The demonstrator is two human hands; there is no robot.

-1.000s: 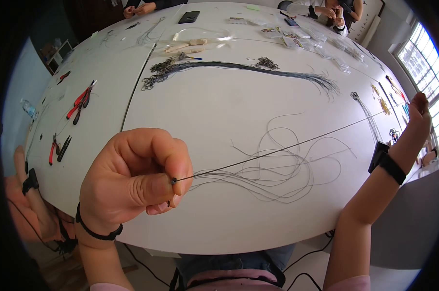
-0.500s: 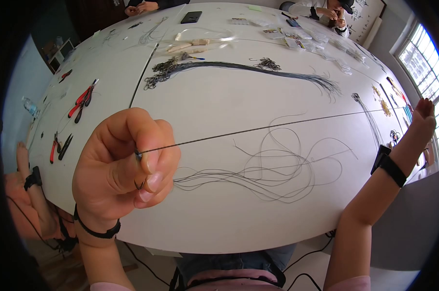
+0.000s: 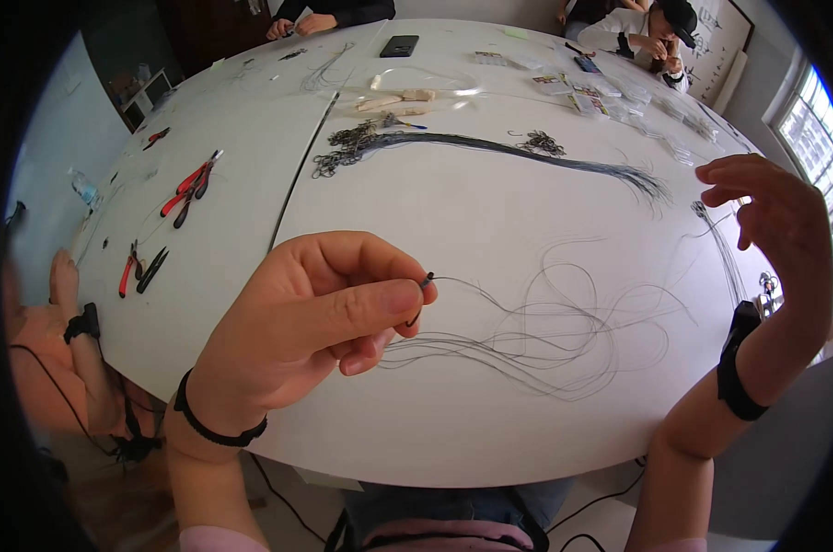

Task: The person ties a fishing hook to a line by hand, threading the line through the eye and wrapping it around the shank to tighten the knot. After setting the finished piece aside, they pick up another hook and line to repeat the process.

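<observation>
Between thumb and fingers, my left hand (image 3: 320, 317) pinches a small dark hook (image 3: 416, 317), its curved end poking out below the thumb. A thin line runs from the top of the hook to the right. Several loose strands (image 3: 564, 359) lie in loops on the white table (image 3: 416, 442), their left ends hidden behind my left hand. My right hand (image 3: 771, 202) is raised at the right, fingers apart and bent, with nothing visible in it. A long bundle of dark strands (image 3: 499, 147), with a heap of hooks (image 3: 343, 147) at its left end, lies farther back.
Red-handled pliers (image 3: 191, 189) and black tweezers (image 3: 152, 270) lie at the left. At the back are a black phone (image 3: 399, 46) and clear plastic packs (image 3: 619, 101). Other people sit around the table, one with an arm (image 3: 71, 294) at the left edge.
My left hand has moved right with the hook and turned. My right hand has come inward and opened out; the line once stretched taut between both hands now hangs slack.
</observation>
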